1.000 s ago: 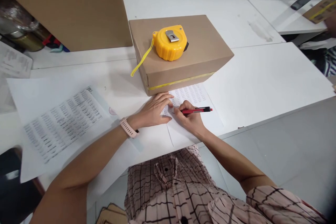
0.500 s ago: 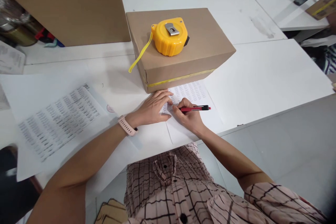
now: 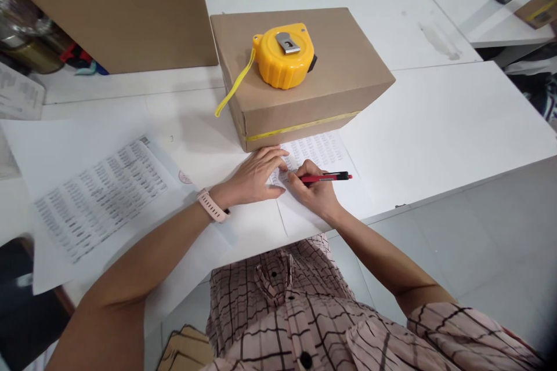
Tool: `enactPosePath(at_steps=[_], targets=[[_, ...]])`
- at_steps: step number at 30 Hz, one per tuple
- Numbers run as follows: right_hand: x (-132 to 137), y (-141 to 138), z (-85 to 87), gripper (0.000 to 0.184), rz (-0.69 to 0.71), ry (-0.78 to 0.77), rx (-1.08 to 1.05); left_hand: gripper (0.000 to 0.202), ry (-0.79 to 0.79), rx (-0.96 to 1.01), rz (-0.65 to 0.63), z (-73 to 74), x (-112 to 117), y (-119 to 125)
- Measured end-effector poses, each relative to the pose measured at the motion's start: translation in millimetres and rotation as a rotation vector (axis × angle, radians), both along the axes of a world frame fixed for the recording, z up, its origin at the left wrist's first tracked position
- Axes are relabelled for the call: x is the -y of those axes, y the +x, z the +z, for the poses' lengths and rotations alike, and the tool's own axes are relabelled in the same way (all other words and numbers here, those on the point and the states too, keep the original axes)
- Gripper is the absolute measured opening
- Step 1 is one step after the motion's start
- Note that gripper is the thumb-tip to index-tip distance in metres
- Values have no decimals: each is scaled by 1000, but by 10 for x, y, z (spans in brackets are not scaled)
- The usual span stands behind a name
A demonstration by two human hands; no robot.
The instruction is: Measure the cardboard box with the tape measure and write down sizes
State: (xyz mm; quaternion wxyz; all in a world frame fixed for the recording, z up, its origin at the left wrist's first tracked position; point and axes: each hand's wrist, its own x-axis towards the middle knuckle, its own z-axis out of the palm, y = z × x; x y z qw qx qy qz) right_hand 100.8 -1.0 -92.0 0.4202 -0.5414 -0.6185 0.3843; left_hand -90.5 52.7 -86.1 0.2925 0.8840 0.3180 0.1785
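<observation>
Paperwork covers the white table; left hand lies open on a sheet, right hand grips a red pen.

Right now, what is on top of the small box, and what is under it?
A yellow tape measure lies on the box, its strap hanging over the left edge. A printed sheet reaches the front base; anything beneath the box is hidden.

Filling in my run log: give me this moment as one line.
right hand: holds red pen at printed sheet | left hand: flat, fingertips on printed sheet | tape measure: on cardboard box
</observation>
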Motion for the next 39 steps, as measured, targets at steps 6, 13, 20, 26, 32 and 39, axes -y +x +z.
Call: enactPosePath(at_steps=[6, 13, 20, 26, 32, 39], targets=[[-6, -3, 5, 33, -30, -17, -11, 33, -4, 7, -1, -14, -4, -1], [-9, -5, 27, 32, -11, -3, -3, 32, 2, -2, 1, -11, -3, 0], [-7, -3, 14, 34, -19, 0, -20, 33, -1, -7, 4, 9, 9, -2], [-3, 2, 38, 37, -39, -17, -39, 32, -5, -11, 3, 20, 6, -1], [-11, 2, 39, 36, -31, -4, -16, 32, -10, -8, 7, 20, 3, 1], [-3, 3, 27, 35, -31, -11, -25, 33, -2, -23, 6, 11, 5, -1]])
